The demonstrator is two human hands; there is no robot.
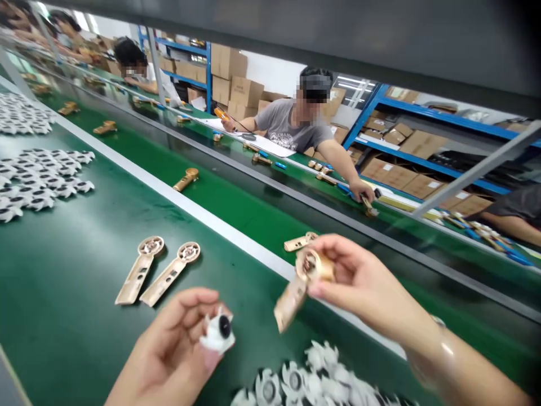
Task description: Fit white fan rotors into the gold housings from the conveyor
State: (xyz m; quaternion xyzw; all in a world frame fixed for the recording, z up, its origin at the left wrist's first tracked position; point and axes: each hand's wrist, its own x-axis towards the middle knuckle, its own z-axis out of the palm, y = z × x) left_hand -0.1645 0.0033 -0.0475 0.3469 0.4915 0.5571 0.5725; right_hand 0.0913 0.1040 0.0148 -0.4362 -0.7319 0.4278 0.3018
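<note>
Between the thumb and fingers of my left hand (169, 349) is a small white fan blade wheel (218, 334) with a black hub. My right hand (355, 276) grips a beige plastic fan housing (292, 299) by its round end, the long handle part pointing down and left; it is slightly blurred. Two similar housings, a left one (139, 270) and a right one (173, 273), lie side by side on the green table (76, 316) beyond my left hand. A heap of white fan wheels (296, 380) sits at the near edge, below my right hand.
Many fan wheels (38, 180) lie in rows at the left. Past a white strip (186, 214), a green conveyor belt (236, 208) carries several beige housings (186, 179). A co-worker (291, 124) reaches over the far side. A grey shelf (296, 34) hangs overhead.
</note>
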